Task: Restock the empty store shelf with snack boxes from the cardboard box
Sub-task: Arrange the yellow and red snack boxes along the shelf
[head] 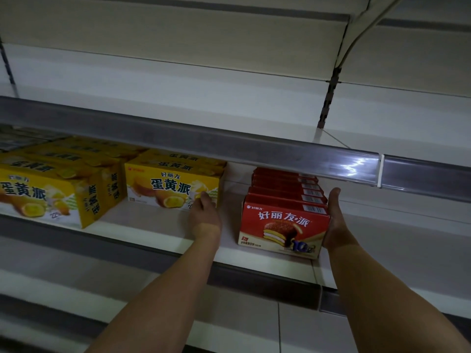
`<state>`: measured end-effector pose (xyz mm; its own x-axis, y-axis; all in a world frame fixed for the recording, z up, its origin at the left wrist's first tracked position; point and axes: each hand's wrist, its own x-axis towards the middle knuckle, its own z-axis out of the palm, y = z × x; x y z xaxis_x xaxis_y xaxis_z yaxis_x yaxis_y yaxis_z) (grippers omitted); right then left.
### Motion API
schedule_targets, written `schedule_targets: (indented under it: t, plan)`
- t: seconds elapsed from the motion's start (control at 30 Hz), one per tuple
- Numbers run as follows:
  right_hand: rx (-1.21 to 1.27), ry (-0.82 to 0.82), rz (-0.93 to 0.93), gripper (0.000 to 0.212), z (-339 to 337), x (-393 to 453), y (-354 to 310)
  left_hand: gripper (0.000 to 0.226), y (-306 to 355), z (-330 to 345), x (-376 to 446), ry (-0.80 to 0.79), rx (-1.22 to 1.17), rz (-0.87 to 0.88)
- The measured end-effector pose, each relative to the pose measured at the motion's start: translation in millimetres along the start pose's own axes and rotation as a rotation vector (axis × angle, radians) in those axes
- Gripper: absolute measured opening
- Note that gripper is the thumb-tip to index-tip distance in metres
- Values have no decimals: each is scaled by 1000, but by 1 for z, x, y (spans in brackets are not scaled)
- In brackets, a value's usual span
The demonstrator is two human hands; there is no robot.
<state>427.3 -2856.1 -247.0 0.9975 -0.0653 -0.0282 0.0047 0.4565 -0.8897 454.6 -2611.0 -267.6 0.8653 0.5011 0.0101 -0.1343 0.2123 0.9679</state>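
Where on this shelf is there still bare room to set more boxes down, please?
Bare shelf right of the red boxes, past the right hand; a narrow gap between them and the yellow boxes, where the left hand is. The left end is crowded.

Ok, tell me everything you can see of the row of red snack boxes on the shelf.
The red snack boxes stand upright in a single row, front to back, on the white shelf, right of the yellow boxes with a gap between. They look like printed cardboard. The front box shows white Chinese lettering, a chocolate-coated pie with a white filling and a blue "10". White barcode labels mark the tops. The right hand lies flat against the row's right side. The left hand does not touch them.
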Motion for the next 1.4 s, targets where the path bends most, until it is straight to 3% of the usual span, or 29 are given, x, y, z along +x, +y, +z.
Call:
schedule_targets:
  t: [0.13, 0.3, 0.5, 0.67, 0.77, 0.87, 0.93, 1.1, 1.3, 1.4]
  plan:
    - [18, 8, -4, 111, 6, 2, 4, 56, 0, -4, 3, -6, 46, -45]
    - [74, -1, -15, 81, 20, 4, 10, 63, 0, -5, 7, -20, 47, -50]
    - [20, -7, -44, 69, 31, 7, 15, 62, 6, -11, 9, 1, 42, -61]
    - [-73, 283, -92, 77, 31, 14, 10, 61, 4, -13, 13, 4, 44, -63]
    - [-158, 379, -130, 66, 31, 12, -6, 63, 1, -15, 14, 5, 73, -48]
    - [-200, 219, -104, 70, 27, 17, -9, 61, 1, -16, 11, -5, 89, -36]
    - [-196, 140, -37, 88, 24, 20, -6, 61, 1, -15, 10, -19, 106, -31]
    - [-61, 34, -3, 74, 34, 21, 0, 75, -3, -16, 14, 8, 100, -30]
    - [-80, 148, 32, 78, 32, 14, 2, 64, 9, -19, 2, 10, 161, -63]
    - [-107, 140, 39, 60, 32, 6, 6, 63, 15, -19, -3, -6, 193, -83]
